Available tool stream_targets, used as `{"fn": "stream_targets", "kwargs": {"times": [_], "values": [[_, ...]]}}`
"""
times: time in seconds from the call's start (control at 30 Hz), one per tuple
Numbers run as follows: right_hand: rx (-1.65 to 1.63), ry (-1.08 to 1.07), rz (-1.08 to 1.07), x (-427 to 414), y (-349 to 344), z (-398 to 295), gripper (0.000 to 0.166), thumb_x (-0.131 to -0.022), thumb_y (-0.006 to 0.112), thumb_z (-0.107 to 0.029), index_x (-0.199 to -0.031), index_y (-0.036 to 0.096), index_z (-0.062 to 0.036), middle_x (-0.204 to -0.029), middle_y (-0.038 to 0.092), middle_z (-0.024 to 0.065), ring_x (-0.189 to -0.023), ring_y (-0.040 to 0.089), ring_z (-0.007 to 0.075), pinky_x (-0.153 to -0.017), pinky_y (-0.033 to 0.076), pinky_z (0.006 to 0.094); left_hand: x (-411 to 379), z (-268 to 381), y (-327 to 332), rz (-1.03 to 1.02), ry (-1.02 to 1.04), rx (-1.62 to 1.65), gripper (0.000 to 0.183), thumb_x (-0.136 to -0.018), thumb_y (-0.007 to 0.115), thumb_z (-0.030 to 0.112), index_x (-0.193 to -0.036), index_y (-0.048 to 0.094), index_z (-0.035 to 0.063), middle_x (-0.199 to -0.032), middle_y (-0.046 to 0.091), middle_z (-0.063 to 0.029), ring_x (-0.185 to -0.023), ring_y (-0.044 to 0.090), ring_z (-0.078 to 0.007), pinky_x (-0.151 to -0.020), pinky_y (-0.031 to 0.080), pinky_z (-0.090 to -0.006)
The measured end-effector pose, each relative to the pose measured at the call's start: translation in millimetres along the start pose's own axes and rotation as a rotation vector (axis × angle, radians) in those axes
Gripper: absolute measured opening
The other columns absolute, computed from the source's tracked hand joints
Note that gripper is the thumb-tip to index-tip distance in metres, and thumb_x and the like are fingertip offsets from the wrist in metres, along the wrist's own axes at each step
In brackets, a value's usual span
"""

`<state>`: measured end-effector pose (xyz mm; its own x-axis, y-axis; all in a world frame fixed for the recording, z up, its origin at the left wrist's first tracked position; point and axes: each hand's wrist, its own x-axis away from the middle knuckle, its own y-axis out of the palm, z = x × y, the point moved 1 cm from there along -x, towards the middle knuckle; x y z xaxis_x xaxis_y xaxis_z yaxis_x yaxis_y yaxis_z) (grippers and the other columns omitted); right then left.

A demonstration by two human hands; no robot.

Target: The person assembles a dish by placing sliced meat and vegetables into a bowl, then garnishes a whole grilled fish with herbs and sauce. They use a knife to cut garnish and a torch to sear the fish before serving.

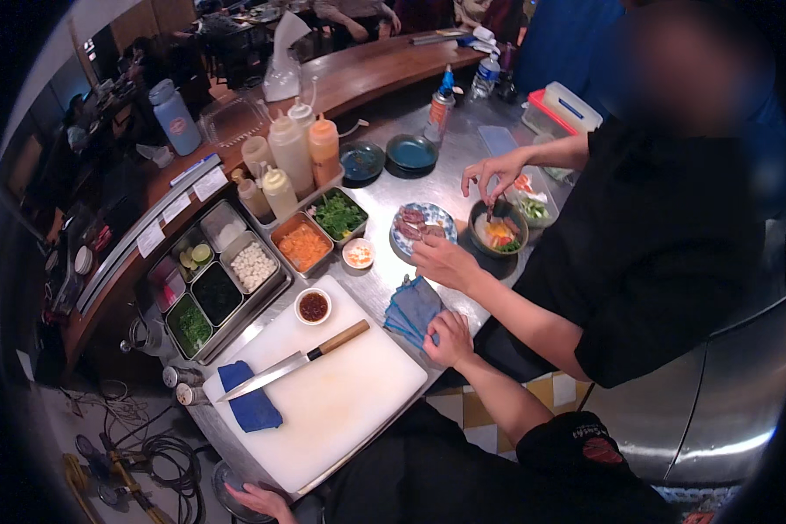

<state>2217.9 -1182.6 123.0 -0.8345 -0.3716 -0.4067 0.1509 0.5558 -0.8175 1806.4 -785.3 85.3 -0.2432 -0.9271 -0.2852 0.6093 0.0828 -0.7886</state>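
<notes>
My right hand [449, 337] has its fingers curled on the near corner of a folded blue-grey cloth [411, 308] at the counter's edge. At the lower left, my left hand [257, 502] is spread beside a round dark dish or lid [226, 481]; whether they touch is unclear. Between my hands lies a white cutting board [340, 393]. On it are a long kitchen knife [268, 374] with a wooden handle, a folded dark-blue cloth [252, 406] under its blade, and a small cup of brown sauce [313, 306].
A co-worker's hands reach over a sliced-meat plate [426, 247] and a food bowl [478, 239]. Garnish pans [288, 283], squeeze bottles [291, 147], teal dishes [412, 152] and a gas canister [440, 111] stand beyond the board. Shakers [190, 393] flank it; hoses [170, 465] lie lower left.
</notes>
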Motion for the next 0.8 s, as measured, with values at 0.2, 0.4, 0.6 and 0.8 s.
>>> {"fn": "stream_targets", "kwargs": {"times": [0.2, 0.4, 0.6, 0.8], "values": [[-0.008, 0.027, -0.011, 4, 2, 0, 0.017, -0.066, 0.066, -0.019, -0.071, 0.051, -0.0146, -0.084, 0.051, 0.0050, -0.087, 0.051, 0.0272, -0.075, 0.038, 0.0415, -4, -7, -1, 0.021, 0.039, -0.053, 0.054, -0.100, 0.036, 0.032, -0.140, 0.035, -0.0037, -0.141, 0.039, -0.0260, -0.130, 0.038, -0.0410, -0.107, 0.029, -0.0459], [-0.021, 0.024, -0.012, 1, -1, -4, 0.017, -0.065, 0.067, -0.019, -0.071, 0.050, -0.0158, -0.083, 0.051, 0.0032, -0.085, 0.051, 0.0262, -0.074, 0.037, 0.0408, -4, -11, -1, -0.004, 0.045, -0.073, 0.055, -0.100, 0.035, 0.034, -0.141, 0.034, -0.0028, -0.141, 0.039, -0.0252, -0.130, 0.038, -0.0403, -0.107, 0.029, -0.0457], [-0.017, 0.020, -0.009, -1, -2, -2, 0.017, -0.065, 0.066, -0.018, -0.070, 0.050, -0.0152, -0.081, 0.050, 0.0030, -0.082, 0.052, 0.0258, -0.071, 0.038, 0.0402, -5, -16, 2, -0.015, 0.059, -0.052, 0.055, -0.100, 0.033, 0.031, -0.142, 0.031, -0.0036, -0.144, 0.035, -0.0261, -0.132, 0.035, -0.0416, -0.108, 0.028, -0.0466], [-0.033, 0.021, 0.003, -1, -3, -3, 0.017, -0.064, 0.066, -0.018, -0.070, 0.050, -0.0150, -0.081, 0.050, 0.0035, -0.082, 0.052, 0.0258, -0.071, 0.039, 0.0402, -5, -9, -1, -0.030, 0.031, -0.082, 0.055, -0.101, 0.033, 0.033, -0.142, 0.032, -0.0030, -0.144, 0.035, -0.0261, -0.132, 0.035, -0.0415, -0.108, 0.027, -0.0468]]}}
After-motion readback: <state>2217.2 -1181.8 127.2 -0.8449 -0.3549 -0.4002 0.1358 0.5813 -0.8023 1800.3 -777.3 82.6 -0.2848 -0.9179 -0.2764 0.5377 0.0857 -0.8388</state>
